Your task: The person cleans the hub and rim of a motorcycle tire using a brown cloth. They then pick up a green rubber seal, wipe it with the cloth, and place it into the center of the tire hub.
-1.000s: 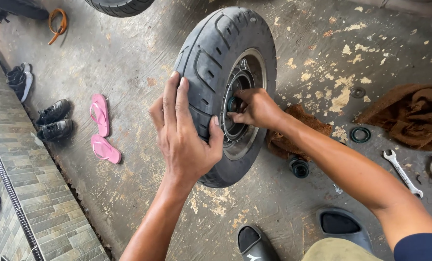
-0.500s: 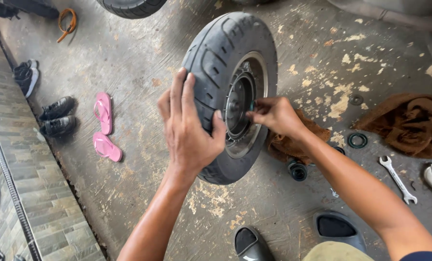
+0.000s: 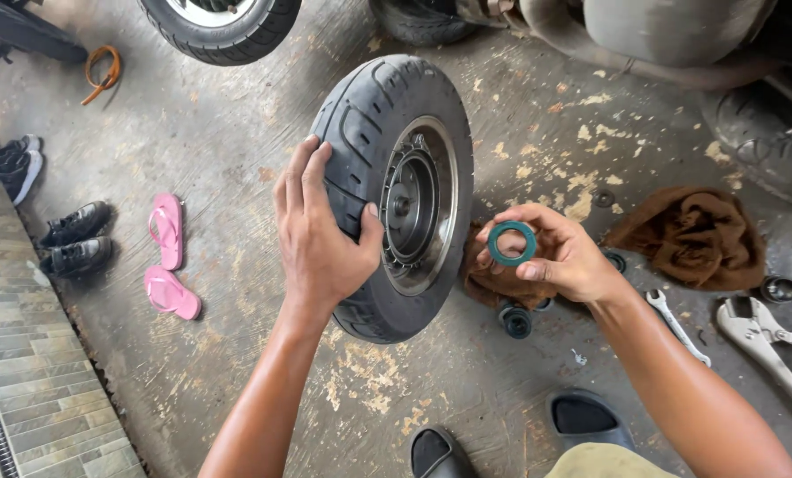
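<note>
Scooter wheel (image 3: 387, 177): upright, frame centre, steadied by left hand (image 3: 320, 235) spread on tread. Teal seal ring (image 3: 512, 243): pinched in right hand (image 3: 560, 257), right of hub. Brown rag (image 3: 692, 235), spanner (image 3: 676, 325): right side.

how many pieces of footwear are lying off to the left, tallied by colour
pink flip-flops: 2
black shoes: 2
black shoes with white soles: 2
total: 6
</note>
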